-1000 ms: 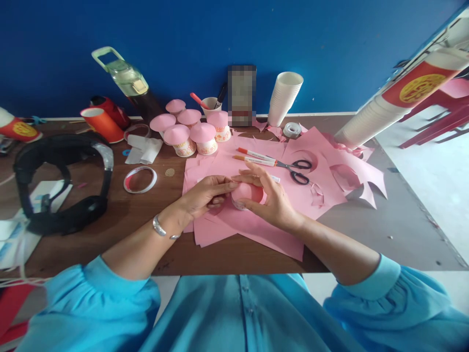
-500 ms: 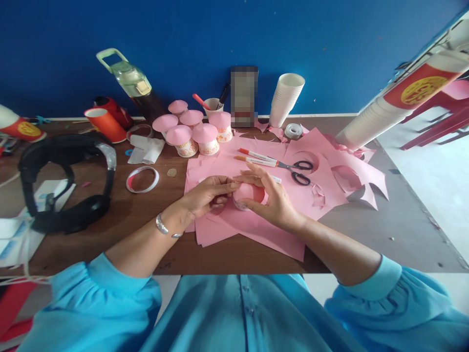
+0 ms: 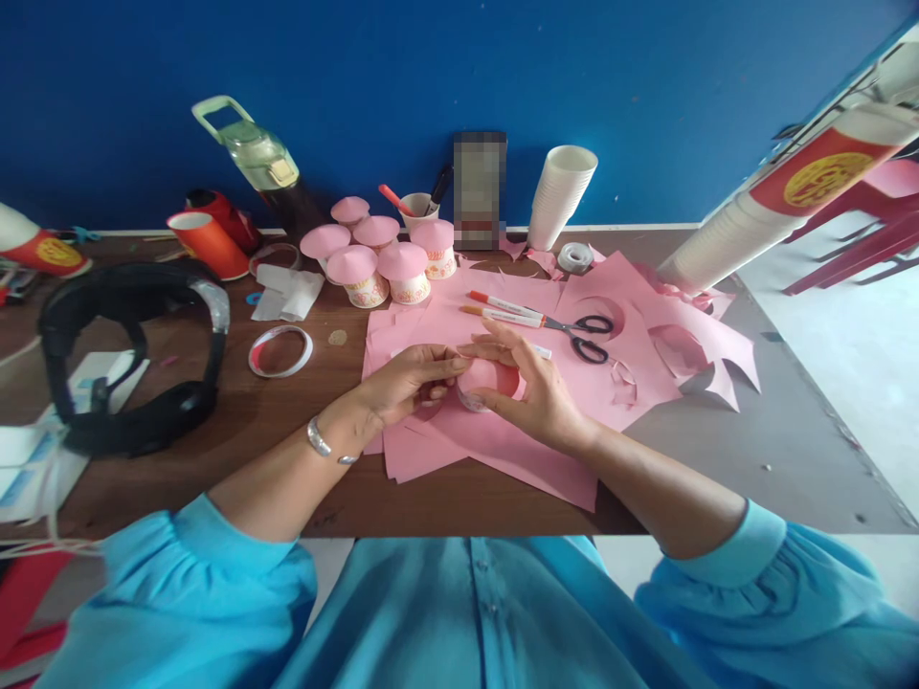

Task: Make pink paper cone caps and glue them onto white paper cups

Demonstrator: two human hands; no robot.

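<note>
A small cup with a pink paper piece over its top (image 3: 491, 381) stands on pink paper sheets (image 3: 531, 455) at the middle of the desk. My right hand (image 3: 535, 388) is curved around it, thumb at the near side and fingers at the far side. At its left edge, my left hand (image 3: 423, 378) pinches the rim of the pink piece between thumb and fingers. Scissors (image 3: 574, 330) and two orange-tipped markers (image 3: 503, 308) lie just beyond my hands. Several finished-looking cups with pink cone tops (image 3: 377, 251) stand behind to the left.
A tape roll (image 3: 280, 351) and a black headset (image 3: 136, 359) lie at the left, with a bottle (image 3: 262, 158) behind. A stack of white cups (image 3: 564, 191) stands by the blue wall. Another cup stack (image 3: 796, 206) leans at the right among paper scraps.
</note>
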